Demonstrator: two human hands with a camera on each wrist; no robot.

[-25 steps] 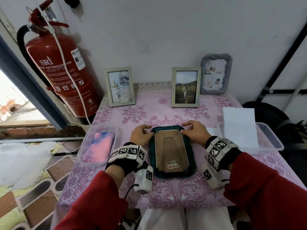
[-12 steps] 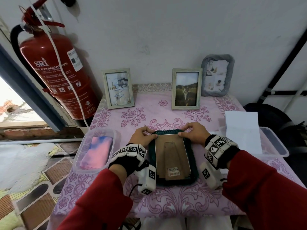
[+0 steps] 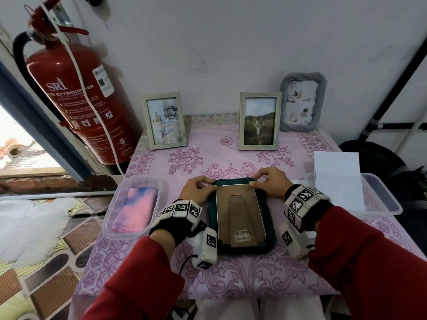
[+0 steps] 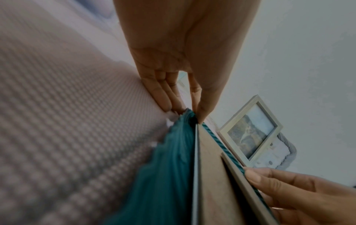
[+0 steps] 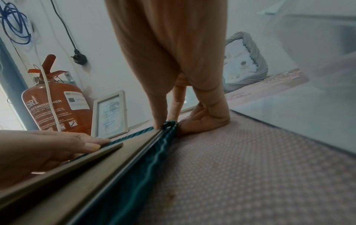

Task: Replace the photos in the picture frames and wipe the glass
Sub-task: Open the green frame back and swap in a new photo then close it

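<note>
A teal rope-edged picture frame (image 3: pixel 269 218) lies face down on the pink tablecloth, with its brown backing board (image 3: pixel 239 213) and folded stand facing up. My left hand (image 3: pixel 209 184) pinches the frame's far left corner. The thumb sits at the board's edge and the fingers curl round the rope rim (image 4: pixel 169 159). My right hand (image 3: pixel 256 181) pinches the far right corner the same way. In the right wrist view its thumb and fingers close on the teal rim (image 5: pixel 134 175). The glass and the photo are hidden underneath.
Two pale wooden frames (image 3: pixel 164 121) (image 3: pixel 260 121) and a grey rope frame (image 3: pixel 302 102) stand along the wall. A clear tub with a pink cloth (image 3: pixel 136 209) sits to the left. A clear tub (image 3: pixel 381 199) on the right holds white photo paper (image 3: pixel 338 181). A red fire extinguisher (image 3: pixel 78 100) hangs at the far left.
Both hands stay at the frame's far corners, and their fingers have curled a little tighter round the top rim. The frame has not moved on the table.
</note>
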